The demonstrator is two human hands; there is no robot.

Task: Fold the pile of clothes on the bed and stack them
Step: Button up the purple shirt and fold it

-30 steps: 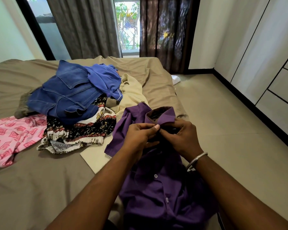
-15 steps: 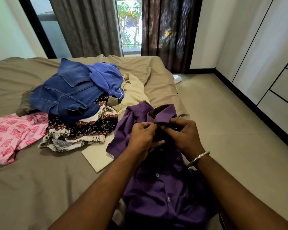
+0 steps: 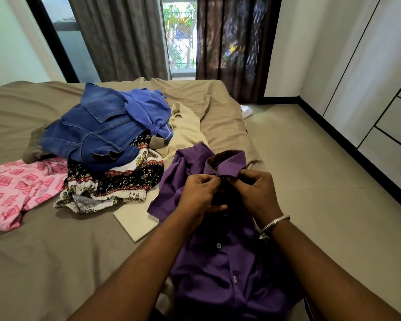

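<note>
Your bed (image 3: pixel 56 251) wears a taupe sheet. On it lie a pink patterned garment (image 3: pixel 16 193), a black printed garment (image 3: pixel 116 184), a cream garment (image 3: pixel 185 133) and your purple shirt (image 3: pixel 218 274).

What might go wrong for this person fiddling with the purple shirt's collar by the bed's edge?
Both hands, left hand and right hand, pinch the purple shirt just under its collar. Its lower part hangs at the edge of the bed, so a loosened grip might let it slide floorward. The unfolded pile's blue denim garment sits high and could topple.
</note>
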